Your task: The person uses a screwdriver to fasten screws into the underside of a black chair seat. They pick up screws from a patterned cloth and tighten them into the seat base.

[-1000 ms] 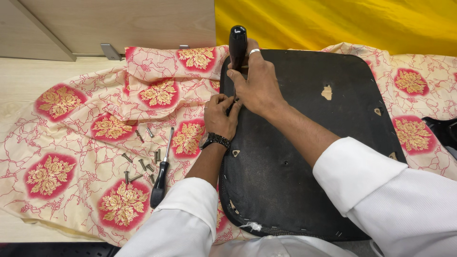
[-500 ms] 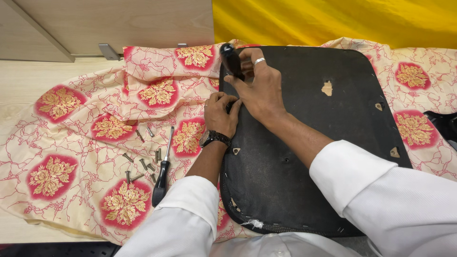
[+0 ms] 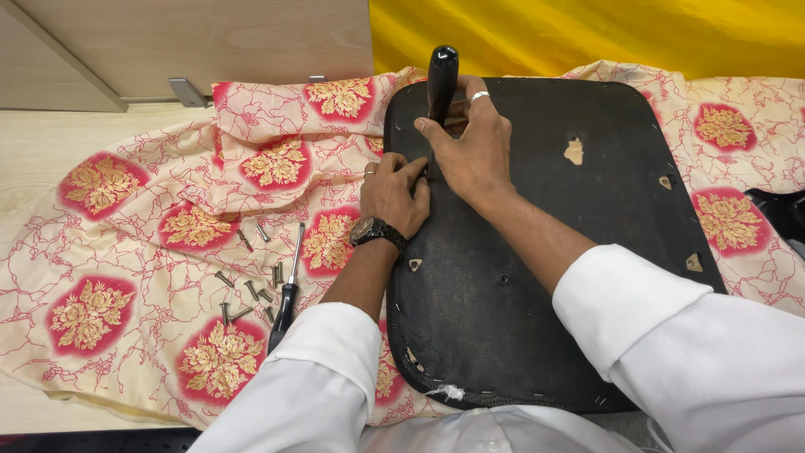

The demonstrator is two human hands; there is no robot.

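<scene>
The right hand (image 3: 474,147) is closed around a black-handled tool (image 3: 441,77), the handle standing nearly upright and leaning slightly away from the person. Its working end is hidden behind the fingers, where it meets the left edge of the black seat base (image 3: 545,277). The left hand (image 3: 394,195) lies just beside and below the right, fingers curled and pressed against that same edge; it grips nothing that can be made out, and a wristwatch (image 3: 375,231) sits on its wrist. Both hands touch at the point of work, which lies straight ahead of the person, near the far left corner of the seat base. The right hand is the nearer to the tool; the left merely braces.

The seat base rests upside down on a floral cloth (image 3: 126,243) spread over the surface. A screwdriver (image 3: 287,294) and loose screws (image 3: 251,289) lie on the cloth well to the left, untouched.

Compared with half a second ago, the tool handle has swung from a leftward tilt to near vertical and is raised higher above the right hand. The left hand has not visibly shifted.
</scene>
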